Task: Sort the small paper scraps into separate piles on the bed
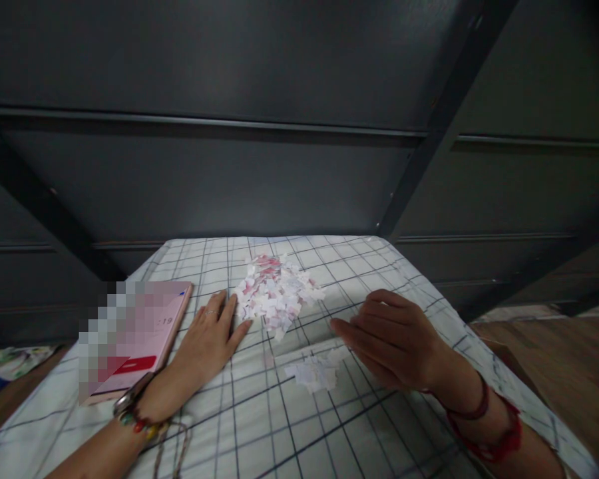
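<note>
Fingers on my left hand [207, 342] lie spread on the cloth [259, 436], right by the big paper pile [277, 293]; those on my right hand [399, 339] curl close together near the small pile [313, 374], and I can't quite tell if they pinch anything. If I swing either hand fast, the light piles could blow about and mix.

A: Illumination?
B: Dim; torn paper [278, 299] and checked cloth [253, 426] read brightest, dark panels [229, 183] showing faint sheen.
A: Definition?
B: Coarse pixel blocks mask part of the pink object [170, 303]; upper right corner blackened.
</note>
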### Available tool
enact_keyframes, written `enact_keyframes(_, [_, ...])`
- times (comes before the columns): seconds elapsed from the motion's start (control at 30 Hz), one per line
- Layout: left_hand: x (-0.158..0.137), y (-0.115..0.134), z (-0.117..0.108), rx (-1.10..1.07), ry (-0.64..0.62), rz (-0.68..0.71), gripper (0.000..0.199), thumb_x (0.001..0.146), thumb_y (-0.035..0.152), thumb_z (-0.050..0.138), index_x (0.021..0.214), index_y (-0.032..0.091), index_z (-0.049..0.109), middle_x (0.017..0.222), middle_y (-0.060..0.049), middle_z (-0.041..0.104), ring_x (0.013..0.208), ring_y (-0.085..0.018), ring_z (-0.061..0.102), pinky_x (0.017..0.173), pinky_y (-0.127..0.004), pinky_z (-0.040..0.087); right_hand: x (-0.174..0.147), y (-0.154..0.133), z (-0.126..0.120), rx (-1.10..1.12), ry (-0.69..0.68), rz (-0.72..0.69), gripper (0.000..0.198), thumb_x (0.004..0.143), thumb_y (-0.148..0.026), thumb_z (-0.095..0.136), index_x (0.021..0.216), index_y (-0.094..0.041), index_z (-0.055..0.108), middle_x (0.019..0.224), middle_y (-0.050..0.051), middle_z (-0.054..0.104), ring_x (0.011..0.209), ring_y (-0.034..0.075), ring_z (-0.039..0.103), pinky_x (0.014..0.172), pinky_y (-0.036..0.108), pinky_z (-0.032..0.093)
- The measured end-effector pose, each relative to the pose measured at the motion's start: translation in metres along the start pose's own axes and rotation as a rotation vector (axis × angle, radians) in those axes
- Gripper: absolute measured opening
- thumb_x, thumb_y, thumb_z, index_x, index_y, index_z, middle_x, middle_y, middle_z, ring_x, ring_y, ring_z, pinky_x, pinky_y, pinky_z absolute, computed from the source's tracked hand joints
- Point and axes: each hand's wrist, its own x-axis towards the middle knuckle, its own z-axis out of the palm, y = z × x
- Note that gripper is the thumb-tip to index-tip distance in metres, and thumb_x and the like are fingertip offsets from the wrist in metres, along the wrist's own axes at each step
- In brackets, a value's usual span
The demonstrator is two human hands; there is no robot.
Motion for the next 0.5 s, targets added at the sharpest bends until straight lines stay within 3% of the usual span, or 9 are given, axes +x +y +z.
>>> enact_keyframes(0.23, [0.000, -0.001, 0.002, -0.004, 0.044, 0.003, 0.055, 0.089, 0.048, 0.030, 0.128, 0.009, 0.040, 0.137, -0.020, 0.036, 0.126, -0.031, 0.034, 0.101, -0.047, 0.031, -0.001, 0.001, 0.001, -0.102, -0.039, 0.010, 0.016, 0.080, -0.005, 0.047, 0.093, -0.007, 0.058, 0.062, 0.002, 0.060, 0.058, 0.012, 0.049, 0.059, 0.029, 0.043])
enact_keyframes(0.5, [0.000, 0.000, 0.000, 0.003, -0.009, 0.000, 0.057, 0.090, 0.047, 0.029, 0.129, 0.007, 0.038, 0.138, -0.022, 0.034, 0.127, -0.032, 0.032, 0.101, -0.046, 0.031, 0.005, -0.009, 0.002, -0.028, 0.002, -0.054, 0.019, 0.084, -0.006, 0.041, 0.090, -0.007, 0.058, 0.061, 0.002, 0.060, 0.057, 0.011, 0.048, 0.062, 0.029, 0.043])
